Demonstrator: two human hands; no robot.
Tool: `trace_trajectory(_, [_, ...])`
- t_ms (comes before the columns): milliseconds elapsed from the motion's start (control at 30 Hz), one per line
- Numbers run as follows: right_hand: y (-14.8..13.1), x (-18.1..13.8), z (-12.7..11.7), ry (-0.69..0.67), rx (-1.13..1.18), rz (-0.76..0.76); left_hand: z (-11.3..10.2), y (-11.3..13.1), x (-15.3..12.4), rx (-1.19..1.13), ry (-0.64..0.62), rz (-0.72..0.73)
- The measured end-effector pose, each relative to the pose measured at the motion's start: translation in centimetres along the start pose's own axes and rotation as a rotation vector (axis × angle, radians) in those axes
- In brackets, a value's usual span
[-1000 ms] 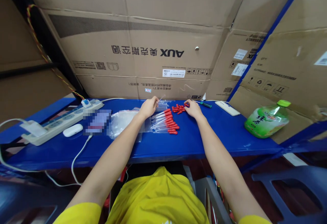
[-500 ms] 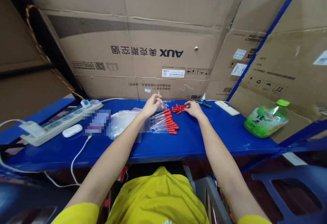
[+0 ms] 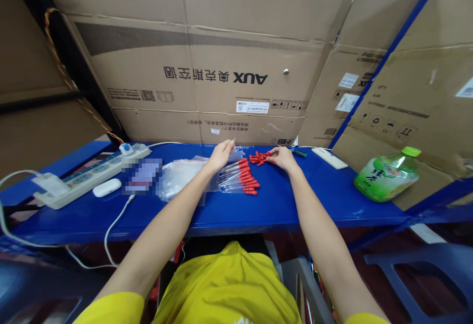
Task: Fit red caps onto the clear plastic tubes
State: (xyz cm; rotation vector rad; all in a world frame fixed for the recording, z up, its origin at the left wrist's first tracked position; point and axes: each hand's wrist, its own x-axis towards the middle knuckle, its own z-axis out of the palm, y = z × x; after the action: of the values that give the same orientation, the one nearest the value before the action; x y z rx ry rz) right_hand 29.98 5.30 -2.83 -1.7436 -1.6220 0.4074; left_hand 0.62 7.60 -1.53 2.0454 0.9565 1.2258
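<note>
My left hand [image 3: 220, 154] is closed in a pinch on a thin clear tube [image 3: 233, 140]; only its tip shows above the fingers. At the right end of a small pile of loose red caps [image 3: 259, 158], my right hand [image 3: 281, 158] has its fingertips closed on a red cap, which they partly hide. Between my arms lies a row of clear tubes with red ends [image 3: 242, 178], the ends pointing right. More loose clear tubes [image 3: 240, 153] lie behind that row, near my left fingers. Clear plastic bags [image 3: 179, 178] lie partly under my left forearm.
On the left of the blue table [image 3: 266, 210] are a power strip [image 3: 88, 174], a white case [image 3: 107, 187] and a blurred phone [image 3: 144, 176] on a cable. A green-handled screwdriver [image 3: 298, 152], a white device [image 3: 329, 157] and a green bottle [image 3: 386, 176] lie right. Cardboard [image 3: 221, 43] walls the back.
My left fingers have closed in and turned, so less of the clear tube shows. My right hand stays at the red caps, its fingers slightly shifted. The camera view has moved a little.
</note>
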Motion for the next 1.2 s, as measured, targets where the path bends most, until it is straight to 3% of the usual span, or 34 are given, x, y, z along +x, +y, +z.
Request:
trace_trajectory(200, [0.0, 0.0, -0.1, 0.040, 0.091, 0.010, 0.1, 0.9, -0.5, 0.057, 0.022, -0.030])
trace_trajectory(733, [-0.5, -0.1, -0.4, 0.148, 0.017, -0.056, 0.3, 2.1, -0.9, 0.187, -0.058, 0.112])
trace_trajectory(867, [-2.3, -0.8, -0.2, 0.228, 0.161, -0.211, 0.3, 2.3, -1.0, 0.193, -0.050, 0.100])
trace_trajectory(1033, [-6.3, -2.8, 1.5, 0.110, 0.371, -0.507, 0.4, 3.0, -1.2, 0.184, -0.072, 0.143])
trace_trajectory(1200, [-8.3, -4.0, 2.7, 0.143, 0.452, -0.568, 0.6, 3.7, -1.3, 0.185, -0.101, 0.200])
